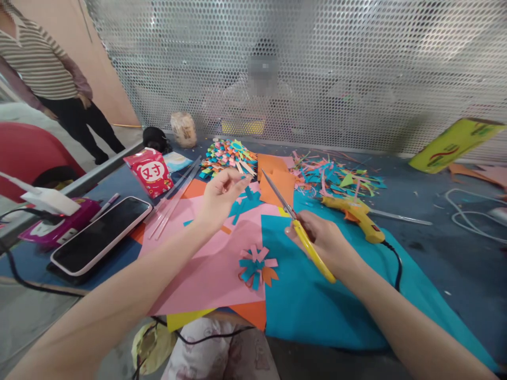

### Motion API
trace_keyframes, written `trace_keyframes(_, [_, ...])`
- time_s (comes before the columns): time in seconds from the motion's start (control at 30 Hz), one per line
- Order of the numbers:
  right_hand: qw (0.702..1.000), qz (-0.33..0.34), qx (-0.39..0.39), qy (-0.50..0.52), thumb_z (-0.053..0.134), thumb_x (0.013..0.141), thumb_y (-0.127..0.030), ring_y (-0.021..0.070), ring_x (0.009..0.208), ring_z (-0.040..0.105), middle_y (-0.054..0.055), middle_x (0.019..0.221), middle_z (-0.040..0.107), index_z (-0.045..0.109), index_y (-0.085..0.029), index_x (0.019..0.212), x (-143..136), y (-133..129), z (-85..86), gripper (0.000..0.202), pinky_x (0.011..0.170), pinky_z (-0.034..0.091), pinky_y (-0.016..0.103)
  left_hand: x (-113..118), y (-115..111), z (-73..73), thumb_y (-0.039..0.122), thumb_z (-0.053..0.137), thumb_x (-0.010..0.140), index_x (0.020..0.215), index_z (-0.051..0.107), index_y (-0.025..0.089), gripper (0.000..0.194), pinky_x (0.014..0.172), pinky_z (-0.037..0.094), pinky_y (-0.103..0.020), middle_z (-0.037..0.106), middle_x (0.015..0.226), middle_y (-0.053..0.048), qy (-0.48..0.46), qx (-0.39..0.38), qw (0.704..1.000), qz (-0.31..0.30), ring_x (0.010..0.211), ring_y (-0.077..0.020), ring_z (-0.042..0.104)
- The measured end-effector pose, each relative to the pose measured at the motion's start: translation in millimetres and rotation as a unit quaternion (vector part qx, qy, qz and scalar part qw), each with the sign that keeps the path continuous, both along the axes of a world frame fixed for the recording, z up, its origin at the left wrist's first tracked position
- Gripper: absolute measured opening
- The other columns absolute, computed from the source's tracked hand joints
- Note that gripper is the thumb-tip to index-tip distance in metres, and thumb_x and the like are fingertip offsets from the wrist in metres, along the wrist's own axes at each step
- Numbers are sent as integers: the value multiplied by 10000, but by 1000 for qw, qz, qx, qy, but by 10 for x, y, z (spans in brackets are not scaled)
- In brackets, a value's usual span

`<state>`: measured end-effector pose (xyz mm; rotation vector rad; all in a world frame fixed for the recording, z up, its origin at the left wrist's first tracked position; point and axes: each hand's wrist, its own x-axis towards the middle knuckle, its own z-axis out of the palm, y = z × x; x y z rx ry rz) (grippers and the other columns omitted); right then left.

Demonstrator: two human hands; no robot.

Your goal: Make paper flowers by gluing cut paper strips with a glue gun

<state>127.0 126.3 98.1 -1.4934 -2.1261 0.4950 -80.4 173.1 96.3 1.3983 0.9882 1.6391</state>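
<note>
Gripping yellow-handled scissors [304, 238] in the right hand [325, 236], over blue paper [317, 311] at right. Holding the left hand [219, 199] with thumb and fingertips close together over pink paper [214, 279]; cannot tell whether pinching anything.

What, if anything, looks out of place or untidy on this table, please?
The paper scraps look untidy: they lie strewn in a loose tangle just beyond the yellow glue gun. Nothing looks plainly damaged.

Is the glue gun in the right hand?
No, the right hand holds yellow-handled scissors, while the glue gun lies apart from it.
</note>
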Motion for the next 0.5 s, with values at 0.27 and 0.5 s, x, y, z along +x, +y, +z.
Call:
trace_keyframes(0.27, [998, -17, -6, -62, 436, 773, -594, 151, 502, 442, 3, 584, 506, 398, -235, 695, 23, 13, 44, 369, 460, 275, 251, -76, -35, 133, 293, 699, 709, 720, 693, 194, 100, 698, 476, -269, 678, 881, -41, 63, 71, 995, 43, 858, -157, 605])
trace_keyframes(0.5, [987, -50, 9, -152, 499, 765, -512, 208, 566, 563, 35, 640, 583, 479, -221, 785, 9, -7, 76, 292, 454, 247, 246, -159, -71, 243, 250, 642, 778, 826, 736, 208, 114, 732, 492, -292, 729, 903, -49, 155, 96, 982, 45, 840, -174, 633])
